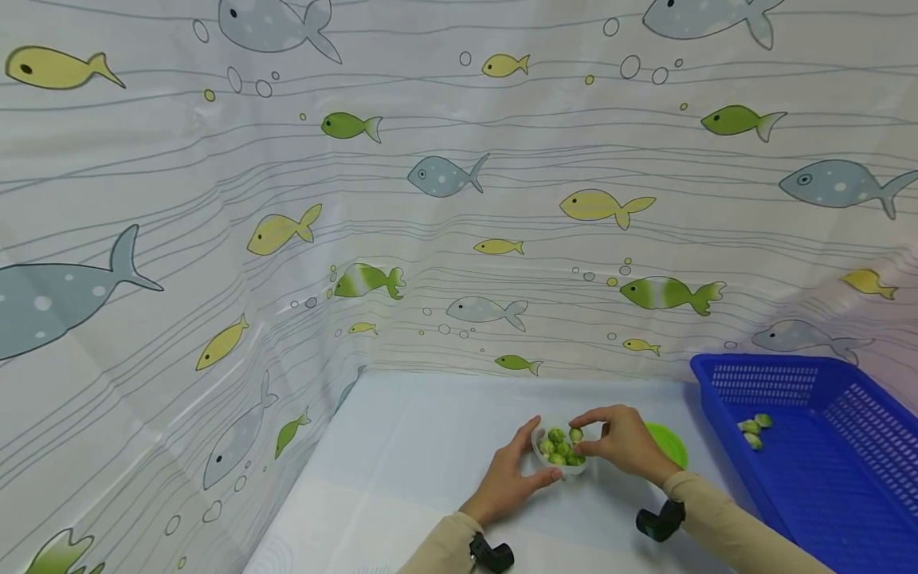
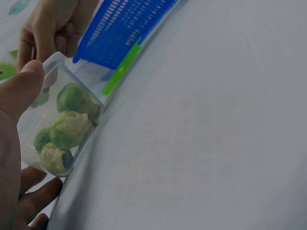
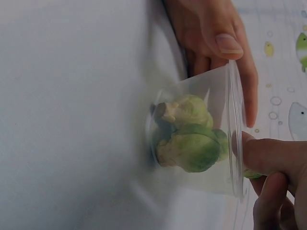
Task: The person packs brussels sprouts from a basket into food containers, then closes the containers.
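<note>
A small clear plastic tub (image 1: 573, 471) stands on the white table, holding several green Brussels sprouts (image 1: 557, 448). My left hand (image 1: 505, 481) grips the tub from its left side, the thumb on the near rim and fingers around the far side. Over the opening, my right hand (image 1: 622, 441) pinches one Brussels sprout (image 1: 576, 434) between thumb and index finger. In the right wrist view that sprout (image 3: 252, 174) is mostly hidden behind the fingers at the rim. Through the tub's wall, more sprouts (image 2: 72, 129) show in the left wrist view.
On the right stands a large blue plastic basket (image 1: 796, 510) with several Brussels sprouts (image 1: 753, 429) inside. A bright green round lid (image 1: 668, 445) lies between the tub and basket, partly behind my right hand. A fish-patterned curtain (image 1: 445, 239) surrounds the white table (image 1: 402, 446).
</note>
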